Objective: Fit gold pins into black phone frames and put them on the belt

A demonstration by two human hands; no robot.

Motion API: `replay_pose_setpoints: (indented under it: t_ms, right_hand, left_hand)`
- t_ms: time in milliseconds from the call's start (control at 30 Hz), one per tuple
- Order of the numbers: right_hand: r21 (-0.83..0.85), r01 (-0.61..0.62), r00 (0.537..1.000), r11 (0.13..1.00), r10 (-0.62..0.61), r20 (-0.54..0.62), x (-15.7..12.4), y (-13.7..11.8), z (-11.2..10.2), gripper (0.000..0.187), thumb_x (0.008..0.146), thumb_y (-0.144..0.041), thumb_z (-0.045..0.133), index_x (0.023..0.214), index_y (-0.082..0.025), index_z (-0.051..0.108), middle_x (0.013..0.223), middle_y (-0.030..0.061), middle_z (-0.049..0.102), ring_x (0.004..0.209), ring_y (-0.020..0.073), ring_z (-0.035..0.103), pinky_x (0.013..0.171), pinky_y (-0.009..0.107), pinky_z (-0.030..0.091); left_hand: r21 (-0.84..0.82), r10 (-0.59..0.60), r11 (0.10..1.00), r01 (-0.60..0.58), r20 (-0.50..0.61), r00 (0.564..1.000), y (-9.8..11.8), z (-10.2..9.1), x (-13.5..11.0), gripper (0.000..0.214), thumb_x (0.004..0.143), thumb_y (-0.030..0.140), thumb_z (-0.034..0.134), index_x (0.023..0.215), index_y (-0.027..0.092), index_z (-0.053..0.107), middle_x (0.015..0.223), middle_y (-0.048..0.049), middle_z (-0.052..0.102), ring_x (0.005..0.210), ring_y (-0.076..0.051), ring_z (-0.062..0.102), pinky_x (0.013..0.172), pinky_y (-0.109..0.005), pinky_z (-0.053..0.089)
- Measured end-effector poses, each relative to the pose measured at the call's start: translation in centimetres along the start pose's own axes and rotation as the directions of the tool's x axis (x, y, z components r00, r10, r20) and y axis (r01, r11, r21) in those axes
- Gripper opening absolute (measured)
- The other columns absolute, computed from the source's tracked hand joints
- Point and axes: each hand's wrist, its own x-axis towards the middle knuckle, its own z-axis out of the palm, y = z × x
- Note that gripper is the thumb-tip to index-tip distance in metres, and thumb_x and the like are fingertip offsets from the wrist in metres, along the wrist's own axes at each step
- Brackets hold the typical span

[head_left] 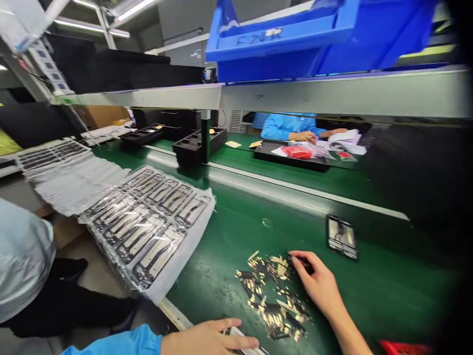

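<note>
A heap of small black-and-gold parts [275, 298] lies on the green belt [369, 286] in front of me. My right hand [318, 283] rests at the heap's right edge, its fingers curled and pinching a small dark part at the fingertips. My left hand [210, 339] lies low at the near edge, fingers stretched over a thin silvery strip [246, 341], touching it. A black phone-sized piece [342, 237] lies face up just beyond my right hand.
A clear tray of several black-and-silver parts [148, 222] overhangs the belt's left edge. More trays [48, 155] lie further left. Black trays [194, 145] stand beyond the belt. A person in blue [291, 128] works opposite. Blue bins [314, 39] sit on the overhead shelf. Another person's grey sleeve [22, 256] is at left.
</note>
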Motion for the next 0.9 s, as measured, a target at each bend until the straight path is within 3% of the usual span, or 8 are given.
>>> replay_pose_setpoints:
  t_ms: [100, 200, 267, 333, 400, 467, 767, 900]
  right_hand:
    - [-0.05, 0.032, 0.999, 0.998, -0.032, 0.003, -0.4, -1.0, 0.1, 0.041, 0.104, -0.058, 0.052, 0.105, -0.024, 0.075, 0.102, 0.0106, 0.077, 0.088, 0.0277, 0.072, 0.081, 0.045, 0.061]
    - [-0.089, 0.131, 0.989, 0.987, -0.124, 0.084, -0.9, -3.5, 1.1, 0.033, 0.107, -0.049, 0.052, 0.111, -0.026, 0.075, 0.111, 0.011, 0.075, 0.104, 0.0297, 0.069, 0.094, 0.049, 0.056]
    - [-0.109, 0.206, 0.965, 0.972, -0.183, 0.186, -0.9, -5.1, 2.1, 0.028, 0.109, -0.043, 0.053, 0.117, -0.031, 0.076, 0.118, 0.0094, 0.075, 0.113, 0.0305, 0.066, 0.099, 0.05, 0.052]
    - [-0.134, 0.251, 0.94, 0.959, -0.208, 0.272, -0.4, -6.2, 3.2, 0.026, 0.109, -0.038, 0.053, 0.12, -0.036, 0.077, 0.125, 0.0081, 0.074, 0.117, 0.0316, 0.062, 0.098, 0.051, 0.05]
    - [-0.164, 0.259, 0.927, 0.952, -0.198, 0.317, 0.4, -6.8, 4.0, 0.024, 0.109, -0.036, 0.054, 0.116, -0.036, 0.077, 0.126, 0.0086, 0.073, 0.117, 0.0337, 0.058, 0.097, 0.052, 0.048]
    - [-0.185, 0.25, 0.923, 0.95, -0.177, 0.341, 1.0, -6.9, 4.4, 0.022, 0.109, -0.036, 0.054, 0.105, -0.032, 0.076, 0.12, 0.0094, 0.072, 0.114, 0.0348, 0.056, 0.095, 0.053, 0.046]
    - [-0.126, 0.106, 0.959, 0.986, -0.068, 0.276, -0.8, -7.8, 2.5, 0.021, 0.111, -0.037, 0.048, 0.098, -0.027, 0.061, 0.11, 0.0087, 0.071, 0.107, 0.0322, 0.055, 0.094, 0.052, 0.042]
    - [-0.034, -0.031, 0.988, 0.999, 0.035, 0.148, -2.4, -8.3, 2.4, 0.028, 0.112, -0.045, 0.044, 0.095, -0.027, 0.059, 0.102, 0.0086, 0.069, 0.101, 0.0312, 0.055, 0.094, 0.051, 0.046]
  left_hand:
    - [0.135, 0.158, 0.981, -0.139, -0.14, 0.977, 0.3, -0.9, 0.6, 0.04, 0.11, 0.018, 0.056, 0.143, 0.037, 0.069, 0.16, 0.0055, 0.06, 0.157, -0.022, 0.05, 0.134, -0.045, 0.04]
    - [0.024, 0.063, 0.998, -0.058, -0.334, 0.941, -0.8, -3.6, 3.5, 0.022, 0.106, 0.03, 0.066, 0.126, 0.032, 0.077, 0.14, -0.0007, 0.077, 0.133, -0.028, 0.07, 0.119, -0.048, 0.051]
    - [-0.208, -0.182, 0.975, 0.082, -0.527, 0.83, -2.9, -5.8, 6.4, 0.018, 0.105, 0.038, 0.066, 0.107, 0.029, 0.081, 0.106, -0.0029, 0.086, 0.102, -0.026, 0.079, 0.103, -0.043, 0.057]
    - [-0.426, -0.448, 0.883, 0.197, -0.64, 0.624, -5.8, -7.6, 9.4, 0.033, 0.108, 0.042, 0.058, 0.093, 0.024, 0.082, 0.09, -0.0054, 0.084, 0.088, -0.023, 0.077, 0.089, -0.037, 0.059]
    - [-0.51, -0.549, 0.829, 0.23, -0.662, 0.511, -8.7, -8.8, 11.5, 0.045, 0.113, 0.044, 0.046, 0.101, 0.02, 0.082, 0.089, -0.0073, 0.083, 0.083, -0.022, 0.076, 0.079, -0.033, 0.058]
    - [-0.55, -0.593, 0.799, 0.24, -0.661, 0.46, -10.8, -9.1, 12.4, 0.049, 0.114, 0.045, 0.042, 0.107, 0.018, 0.082, 0.086, -0.0069, 0.081, 0.076, -0.02, 0.074, 0.071, -0.029, 0.055]
    - [-0.608, -0.639, 0.761, 0.226, -0.645, 0.419, -10.9, -7.4, 11.5, 0.042, 0.11, 0.046, 0.055, 0.097, 0.019, 0.084, 0.078, -0.0044, 0.078, 0.067, -0.018, 0.067, 0.067, -0.028, 0.051]
    - [-0.591, -0.571, 0.795, 0.139, -0.649, 0.503, -9.4, -6.5, 12.7, 0.031, 0.103, 0.048, 0.07, 0.104, 0.022, 0.088, 0.09, -0.0069, 0.082, 0.082, -0.021, 0.073, 0.071, -0.029, 0.058]
